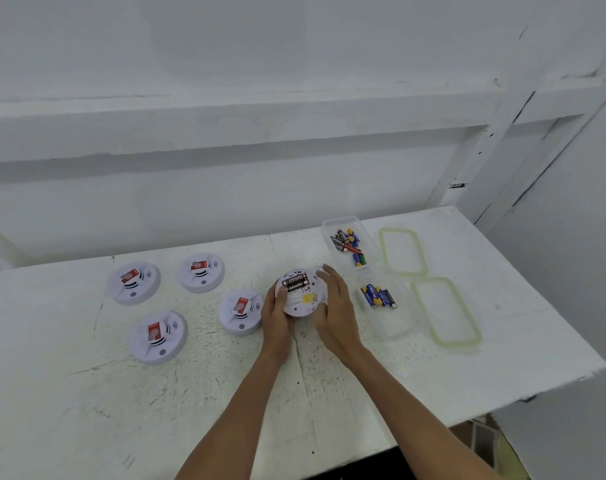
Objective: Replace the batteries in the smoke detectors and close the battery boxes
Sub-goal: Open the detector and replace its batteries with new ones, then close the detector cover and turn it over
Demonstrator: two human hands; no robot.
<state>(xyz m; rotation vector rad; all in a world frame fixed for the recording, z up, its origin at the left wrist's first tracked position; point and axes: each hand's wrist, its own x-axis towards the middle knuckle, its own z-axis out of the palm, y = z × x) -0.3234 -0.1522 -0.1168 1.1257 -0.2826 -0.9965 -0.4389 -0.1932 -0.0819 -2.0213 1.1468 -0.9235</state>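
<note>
**Detector Held Underside Up at Mid-Bench, Battery Bay Uncovered**

The held detector (303, 301) was found underside up at the middle of the bench (86, 393), between both hands. The left grip (277, 317) was clamped on its left rim, thumb across the back face. The right grip (336, 306) was curled round the right rim. In my judgement this two-sided hold served to steady the unit and keep the bay turned toward the person. The bay was uncovered, with dark seated cells (295, 283) in it. Whether these were spent or fresh could not be told, and no bay cover could be made out.

Four other detectors lay face up to the left, each bearing a red tag: the nearest detector (242, 311) just beside the left grip, the rest (158, 336) (201, 271) (133, 283) well apart.

To the right stood two clear battery boxes, both without lids. The far box (339, 221) held mixed cells. The near box (395, 327) held a few blue and yellow cells. Their two lids (403, 251) (447, 311), each with a green seal, lay flat further right. The open boxes appeared placed within easy reach of the right grip.

Nothing stood between the held detector and the boxes. The nearest detector sat close enough to the left grip to be knocked.
</note>
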